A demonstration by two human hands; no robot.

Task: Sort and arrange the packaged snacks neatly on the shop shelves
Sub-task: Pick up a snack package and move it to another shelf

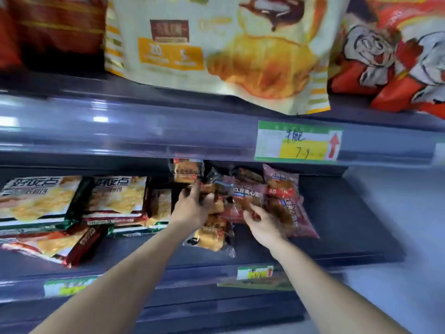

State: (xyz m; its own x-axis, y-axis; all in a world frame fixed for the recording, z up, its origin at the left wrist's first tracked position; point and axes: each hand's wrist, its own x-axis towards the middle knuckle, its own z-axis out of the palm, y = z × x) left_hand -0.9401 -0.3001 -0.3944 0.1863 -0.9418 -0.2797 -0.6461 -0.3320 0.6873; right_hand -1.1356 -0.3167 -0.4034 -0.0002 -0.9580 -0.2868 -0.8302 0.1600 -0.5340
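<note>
Left hand (192, 208) clamped round clear bun packet (210, 188), right hand (263, 225) pinching red bread packet (248, 192), both on lower shelf (349, 213), cracker packs (41, 198) to the left

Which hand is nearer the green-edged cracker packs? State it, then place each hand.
Left. The left hand grips a clear bread packet just right of the green-edged cracker packs; the right hand is farther right, gripping the red bread packet.

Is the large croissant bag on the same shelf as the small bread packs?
No, the croissant bag stands on the upper shelf, above the bread packs.
</note>
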